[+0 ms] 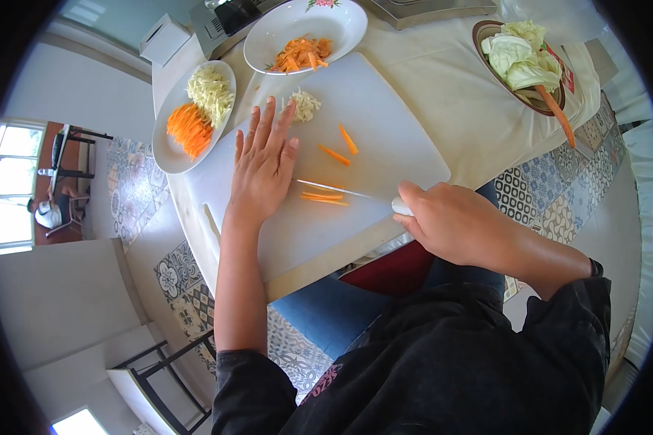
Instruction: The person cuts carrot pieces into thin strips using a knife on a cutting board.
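Note:
My right hand (pixel 450 221) is closed round the white handle of a knife (pixel 334 188), whose blade lies low over the cutting board (pixel 384 109). Thin carrot strips (pixel 323 199) lie along the near side of the blade, and two more carrot sticks (pixel 335 154) rest farther up the board. My left hand (pixel 265 163) is spread flat with its fingers outstretched, palm down over the board, holding nothing. Just beyond its fingertips sits a small heap of chopped pale vegetable (pixel 304 106), partly hidden by the fingers.
An oval plate (pixel 163 156) with shredded carrot and cabbage stands at the left. Behind the board is a white bowl (pixel 355 29) with carrot pieces. A brown-rimmed dish (pixel 479 43) at the right holds cabbage (pixel 522 61) and a whole carrot (pixel 556 116). A person sits far left.

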Action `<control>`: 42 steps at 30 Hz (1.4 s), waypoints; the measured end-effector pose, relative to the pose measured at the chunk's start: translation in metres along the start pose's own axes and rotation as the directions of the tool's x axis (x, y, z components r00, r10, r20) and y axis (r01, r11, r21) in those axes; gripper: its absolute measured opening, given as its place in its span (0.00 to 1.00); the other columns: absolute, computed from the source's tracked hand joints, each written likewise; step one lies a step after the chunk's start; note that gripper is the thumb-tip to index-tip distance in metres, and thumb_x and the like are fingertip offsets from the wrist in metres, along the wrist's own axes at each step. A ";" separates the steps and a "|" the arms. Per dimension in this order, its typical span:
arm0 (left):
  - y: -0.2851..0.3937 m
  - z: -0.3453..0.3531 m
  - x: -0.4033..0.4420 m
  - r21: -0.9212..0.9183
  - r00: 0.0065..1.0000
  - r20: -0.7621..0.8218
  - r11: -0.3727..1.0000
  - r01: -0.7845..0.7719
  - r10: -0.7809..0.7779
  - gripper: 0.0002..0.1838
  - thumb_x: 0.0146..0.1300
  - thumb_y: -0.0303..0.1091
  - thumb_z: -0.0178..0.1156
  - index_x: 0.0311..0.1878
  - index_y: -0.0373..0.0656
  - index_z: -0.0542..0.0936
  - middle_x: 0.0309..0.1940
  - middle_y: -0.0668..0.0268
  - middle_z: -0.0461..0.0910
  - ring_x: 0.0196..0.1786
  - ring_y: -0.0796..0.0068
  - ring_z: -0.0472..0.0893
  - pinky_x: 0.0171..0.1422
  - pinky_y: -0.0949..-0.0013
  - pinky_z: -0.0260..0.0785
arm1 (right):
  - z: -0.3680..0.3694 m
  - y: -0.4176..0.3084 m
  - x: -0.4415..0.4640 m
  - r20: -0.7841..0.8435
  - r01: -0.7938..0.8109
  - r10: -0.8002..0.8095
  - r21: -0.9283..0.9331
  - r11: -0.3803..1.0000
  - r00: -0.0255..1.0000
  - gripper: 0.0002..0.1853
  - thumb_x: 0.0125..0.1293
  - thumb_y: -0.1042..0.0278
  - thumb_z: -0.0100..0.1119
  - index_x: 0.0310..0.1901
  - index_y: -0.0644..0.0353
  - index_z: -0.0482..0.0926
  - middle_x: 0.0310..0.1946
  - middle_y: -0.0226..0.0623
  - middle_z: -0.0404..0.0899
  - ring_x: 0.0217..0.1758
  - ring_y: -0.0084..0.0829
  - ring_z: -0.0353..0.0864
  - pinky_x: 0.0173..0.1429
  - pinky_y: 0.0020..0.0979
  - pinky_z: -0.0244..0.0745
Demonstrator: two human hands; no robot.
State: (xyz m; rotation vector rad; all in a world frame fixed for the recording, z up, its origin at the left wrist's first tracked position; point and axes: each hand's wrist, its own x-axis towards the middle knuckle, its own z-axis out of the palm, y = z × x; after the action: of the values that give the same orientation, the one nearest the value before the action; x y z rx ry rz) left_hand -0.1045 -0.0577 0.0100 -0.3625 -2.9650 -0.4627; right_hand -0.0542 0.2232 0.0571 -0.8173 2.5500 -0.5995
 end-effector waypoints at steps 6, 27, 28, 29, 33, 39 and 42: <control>-0.001 -0.006 -0.004 -0.031 1.000 0.031 1.000 -0.004 0.005 0.29 0.78 0.49 0.42 0.80 0.58 0.59 0.82 0.61 0.50 0.84 0.57 0.46 0.84 0.47 0.36 | 0.022 -0.008 -0.009 -0.082 -0.040 0.032 -0.100 0.994 0.996 0.09 0.71 0.67 0.52 0.39 0.67 0.72 0.19 0.49 0.80 0.24 0.51 0.83 0.27 0.47 0.77; 0.024 -0.024 -0.013 -0.403 0.936 0.150 0.885 -0.235 0.318 0.18 0.37 0.25 0.78 0.37 0.46 0.87 0.35 0.67 0.85 0.43 0.63 0.79 0.54 0.64 0.68 | 0.012 0.000 -0.016 -0.123 -0.058 0.047 -0.096 0.994 0.991 0.10 0.69 0.63 0.58 0.41 0.62 0.76 0.25 0.47 0.83 0.31 0.50 0.85 0.35 0.48 0.78; 0.023 -0.022 -0.013 -0.400 0.931 0.133 0.878 -0.263 0.339 0.19 0.37 0.25 0.78 0.37 0.46 0.87 0.35 0.67 0.85 0.43 0.63 0.79 0.54 0.64 0.68 | 0.011 0.000 -0.015 -0.107 -0.059 0.053 -0.053 0.997 0.993 0.11 0.69 0.62 0.58 0.41 0.64 0.75 0.25 0.49 0.82 0.32 0.52 0.84 0.36 0.49 0.78; 0.022 -0.021 -0.013 -0.396 0.925 0.117 0.871 -0.290 0.361 0.19 0.37 0.25 0.78 0.37 0.45 0.87 0.35 0.67 0.85 0.43 0.63 0.79 0.54 0.64 0.68 | 0.010 -0.001 -0.014 -0.091 -0.060 0.059 -0.010 0.998 0.994 0.12 0.70 0.62 0.57 0.41 0.65 0.74 0.26 0.51 0.82 0.32 0.54 0.84 0.37 0.49 0.77; 0.026 -0.024 -0.013 -0.377 0.920 0.079 0.866 -0.328 0.383 0.19 0.37 0.26 0.78 0.38 0.45 0.87 0.36 0.67 0.84 0.43 0.62 0.78 0.54 0.63 0.69 | 0.000 0.004 0.001 0.059 -0.105 0.096 0.189 0.976 0.994 0.16 0.71 0.60 0.56 0.40 0.68 0.74 0.28 0.54 0.82 0.35 0.55 0.83 0.41 0.48 0.75; 0.025 -0.025 -0.013 -0.378 0.933 0.141 0.889 -0.259 0.332 0.19 0.41 0.28 0.77 0.40 0.47 0.85 0.36 0.70 0.83 0.46 0.65 0.80 0.65 0.59 0.63 | -0.008 0.010 0.009 0.115 -0.084 0.059 0.222 0.972 0.992 0.17 0.72 0.57 0.55 0.40 0.68 0.75 0.28 0.53 0.81 0.34 0.51 0.83 0.42 0.46 0.75; 0.023 -0.024 -0.013 -0.396 0.934 0.110 0.877 -0.273 0.340 0.20 0.37 0.24 0.78 0.39 0.44 0.86 0.35 0.67 0.84 0.41 0.62 0.78 0.52 0.63 0.70 | -0.016 0.003 0.003 0.159 -0.138 0.106 0.212 0.967 0.982 0.17 0.70 0.58 0.56 0.44 0.67 0.79 0.32 0.53 0.84 0.38 0.51 0.85 0.46 0.48 0.78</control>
State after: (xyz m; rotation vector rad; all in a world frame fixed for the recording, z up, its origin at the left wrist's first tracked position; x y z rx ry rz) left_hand -0.0845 -0.0465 0.0377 -0.9469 -2.8840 -1.0054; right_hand -0.0660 0.2279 0.0681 -0.5984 2.3288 -0.7403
